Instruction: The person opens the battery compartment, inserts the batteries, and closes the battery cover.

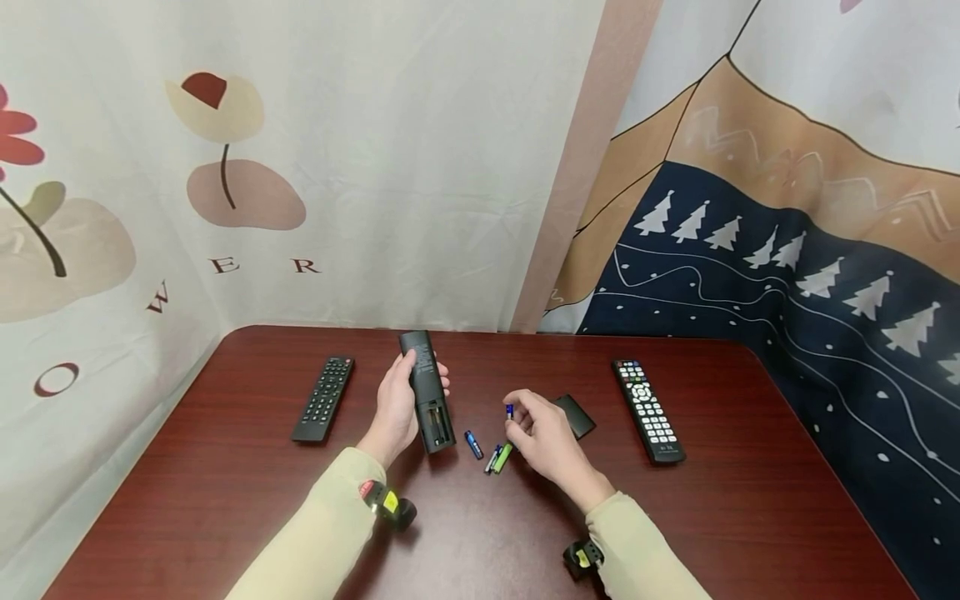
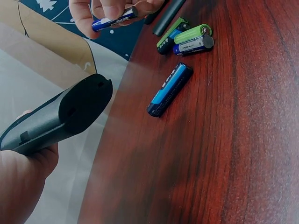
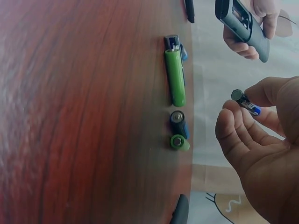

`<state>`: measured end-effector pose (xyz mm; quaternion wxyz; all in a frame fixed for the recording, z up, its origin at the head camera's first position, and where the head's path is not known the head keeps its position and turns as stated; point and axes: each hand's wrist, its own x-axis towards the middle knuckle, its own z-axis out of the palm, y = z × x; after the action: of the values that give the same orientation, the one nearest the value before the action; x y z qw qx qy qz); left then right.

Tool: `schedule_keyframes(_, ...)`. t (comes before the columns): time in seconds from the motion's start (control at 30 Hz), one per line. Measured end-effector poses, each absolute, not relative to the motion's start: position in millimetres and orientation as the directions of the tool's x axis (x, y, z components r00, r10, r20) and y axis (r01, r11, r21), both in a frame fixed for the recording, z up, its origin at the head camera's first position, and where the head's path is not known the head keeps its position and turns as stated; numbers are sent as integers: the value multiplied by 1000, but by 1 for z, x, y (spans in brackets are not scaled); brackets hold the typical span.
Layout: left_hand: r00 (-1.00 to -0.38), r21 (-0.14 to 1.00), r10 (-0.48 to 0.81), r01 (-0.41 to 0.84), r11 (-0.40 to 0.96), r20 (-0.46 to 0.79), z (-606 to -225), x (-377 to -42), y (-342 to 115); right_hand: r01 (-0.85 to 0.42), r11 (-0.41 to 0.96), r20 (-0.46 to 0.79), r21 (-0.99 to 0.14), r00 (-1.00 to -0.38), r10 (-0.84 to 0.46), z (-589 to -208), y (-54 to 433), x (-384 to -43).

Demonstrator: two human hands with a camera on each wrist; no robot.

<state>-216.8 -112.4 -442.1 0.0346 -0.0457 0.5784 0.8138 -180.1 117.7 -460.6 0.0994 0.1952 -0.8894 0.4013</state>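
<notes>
My left hand (image 1: 393, 408) grips a black remote control (image 1: 426, 383), its back turned up and the battery compartment (image 1: 435, 419) uncovered near the lower end. Thumb and fingers wrap its two sides, above the table. Over to the right, my right hand (image 1: 550, 442) pinches a blue-and-silver battery (image 3: 246, 102) between thumb and fingertips, clear of the tabletop. Between the hands lie a blue-and-black battery (image 2: 170, 89), a green battery (image 3: 175, 78) and several others close together. A flat black cover piece (image 1: 575, 416) lies behind the right hand, partly hidden by it.
A black remote control (image 1: 324, 400) lies keys up on the left of the dark red wooden table (image 1: 247, 500). Another remote with white keys (image 1: 649, 412) is on the right. Printed curtains (image 1: 420, 167) hang behind the table's far edge.
</notes>
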Motion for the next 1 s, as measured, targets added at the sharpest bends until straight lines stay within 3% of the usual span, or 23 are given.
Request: schedule_keyframes(1.0, -994, 935, 13, -108, -338, -110, -443, -217, -104, -451, 520, 369, -725, -892, -260, -456, 96, -177)
